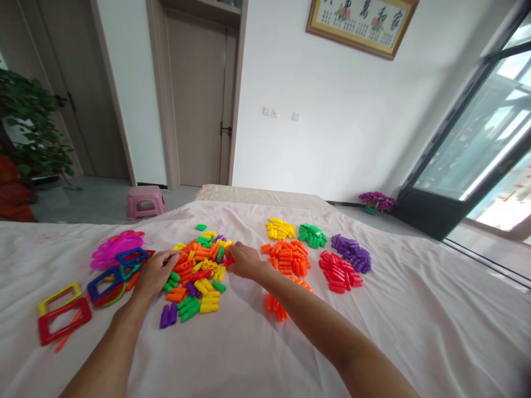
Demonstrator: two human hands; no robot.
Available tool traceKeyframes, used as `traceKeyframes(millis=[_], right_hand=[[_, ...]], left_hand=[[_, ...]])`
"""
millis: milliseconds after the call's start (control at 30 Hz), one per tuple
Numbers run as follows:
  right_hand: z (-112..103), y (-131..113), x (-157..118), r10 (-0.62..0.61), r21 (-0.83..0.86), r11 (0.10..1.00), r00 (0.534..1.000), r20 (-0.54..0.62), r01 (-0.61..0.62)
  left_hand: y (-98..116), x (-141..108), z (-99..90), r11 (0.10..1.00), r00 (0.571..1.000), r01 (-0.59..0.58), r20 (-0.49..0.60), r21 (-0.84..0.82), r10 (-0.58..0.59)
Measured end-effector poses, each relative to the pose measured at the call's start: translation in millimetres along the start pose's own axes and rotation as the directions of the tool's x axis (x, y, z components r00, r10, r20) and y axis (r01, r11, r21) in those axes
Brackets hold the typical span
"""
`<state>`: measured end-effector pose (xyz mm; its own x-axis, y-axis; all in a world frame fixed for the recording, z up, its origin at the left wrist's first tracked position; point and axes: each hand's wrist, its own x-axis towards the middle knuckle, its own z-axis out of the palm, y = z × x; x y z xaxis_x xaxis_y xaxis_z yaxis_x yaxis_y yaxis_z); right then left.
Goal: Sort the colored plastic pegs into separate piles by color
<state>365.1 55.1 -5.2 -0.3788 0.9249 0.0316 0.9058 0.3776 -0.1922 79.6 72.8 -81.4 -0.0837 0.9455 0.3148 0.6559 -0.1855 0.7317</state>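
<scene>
A mixed pile of colored plastic tube-shaped building pieces [202, 267] lies on the cloth between my hands. At its left edge is my left hand [156, 272], its fingers slightly bent and apart, touching the pieces, with nothing seen in its grip. My right hand [244, 261] reaches in from the right side; its fingers are closed on a red plastic piece [229, 261], partly covered by them. Beyond my right forearm lie single-color heaps: orange pieces [288, 257], yellow pieces [281, 229], green pieces [312, 236], purple pieces [352, 253] and red pieces [339, 272]. My forearm partly hides more orange pieces [276, 307].
To the left lie a pink flower-shaped tray [112, 250], blue frame tiles [104, 283], a yellow frame tile [60, 297] and a red frame tile [65, 320]. A pale cloth [415, 331] covers the table. A pink stool [146, 202] stands beyond it.
</scene>
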Motion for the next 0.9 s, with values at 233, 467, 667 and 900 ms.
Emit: traceKeyframes(millis=[233,467,667,900], right_hand=[[-2,7,-3,0.034,0.069,0.997,0.997,-0.071,-0.029],[12,29,7,0.304,0.702,0.695,0.948,-0.092,-0.155],[15,21,-2,0.330,0.933,0.342,0.944,-0.005,-0.114],[13,-7,-5,0.308,0.984,0.171,0.951,0.003,-0.059]], left_hand=[[2,0,-0.4,1.000,1.000,-0.016,-0.017,-0.006,0.015],[3,-1,0.7,1.000,1.000,-0.016,-0.009,-0.018,0.016],[17,-5,-3.4,0.991,0.983,-0.131,-0.125,0.028,0.134],[74,-19,5.4,0.961,0.961,-0.275,0.025,-0.034,0.276]])
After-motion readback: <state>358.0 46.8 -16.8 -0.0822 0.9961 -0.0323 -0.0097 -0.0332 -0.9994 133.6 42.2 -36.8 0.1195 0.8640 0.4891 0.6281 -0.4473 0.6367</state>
